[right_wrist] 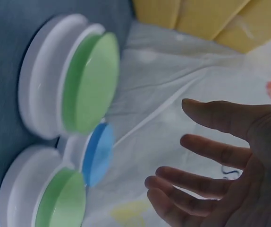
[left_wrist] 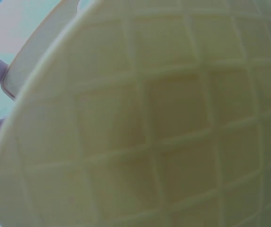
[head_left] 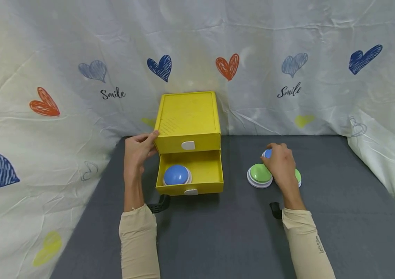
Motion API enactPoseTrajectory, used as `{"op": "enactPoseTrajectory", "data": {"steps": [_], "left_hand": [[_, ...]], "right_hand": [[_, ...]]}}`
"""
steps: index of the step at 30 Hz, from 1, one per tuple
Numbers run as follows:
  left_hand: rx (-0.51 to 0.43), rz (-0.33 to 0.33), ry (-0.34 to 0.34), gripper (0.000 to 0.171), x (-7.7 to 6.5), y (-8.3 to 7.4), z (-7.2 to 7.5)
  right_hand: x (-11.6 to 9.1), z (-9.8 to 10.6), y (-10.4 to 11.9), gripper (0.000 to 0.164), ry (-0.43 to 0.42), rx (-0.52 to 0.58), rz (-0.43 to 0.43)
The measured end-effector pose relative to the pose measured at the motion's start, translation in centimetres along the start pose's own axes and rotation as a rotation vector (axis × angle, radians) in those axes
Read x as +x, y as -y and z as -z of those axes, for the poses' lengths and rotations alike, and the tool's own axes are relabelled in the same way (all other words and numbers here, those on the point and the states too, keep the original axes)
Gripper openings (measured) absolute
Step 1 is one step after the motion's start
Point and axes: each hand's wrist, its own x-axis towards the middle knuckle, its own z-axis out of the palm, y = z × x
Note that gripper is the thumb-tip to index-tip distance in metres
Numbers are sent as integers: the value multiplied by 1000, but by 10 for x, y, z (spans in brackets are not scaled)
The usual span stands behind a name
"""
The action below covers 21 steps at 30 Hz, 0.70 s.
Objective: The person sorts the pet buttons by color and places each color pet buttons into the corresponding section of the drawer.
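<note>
Two blue buttons, two green buttons; left hand gripping one box, right hand spread.

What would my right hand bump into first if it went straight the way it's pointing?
Most likely the blue-topped button in front of your right hand, though depth is hard to judge.

Head view: bright, even light, mostly sharp; soft shadow on grey table below yellow cabinet, sheen on curtain. Left wrist: hazy, yellowish gridded panel out of focus. Right wrist: dimmer, right hand shaded, green buttons slightly blurred, with glints.
</note>
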Motion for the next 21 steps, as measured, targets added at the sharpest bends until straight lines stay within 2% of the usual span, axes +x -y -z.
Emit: {"op": "enactPoseTrajectory", "data": {"steps": [8,15,21], "left_hand": [[-4,-4,2,55,-1,-1,1],[0,-28,21,54,-1,-1,2],[5,-37,18,55,-3,-1,3]], "right_hand": [[20,-2,-19,59,134,-5,-72],[30,-7,-29,66,262,-1,-119],[35,-15,-34,65,301,-15,-142]]}}
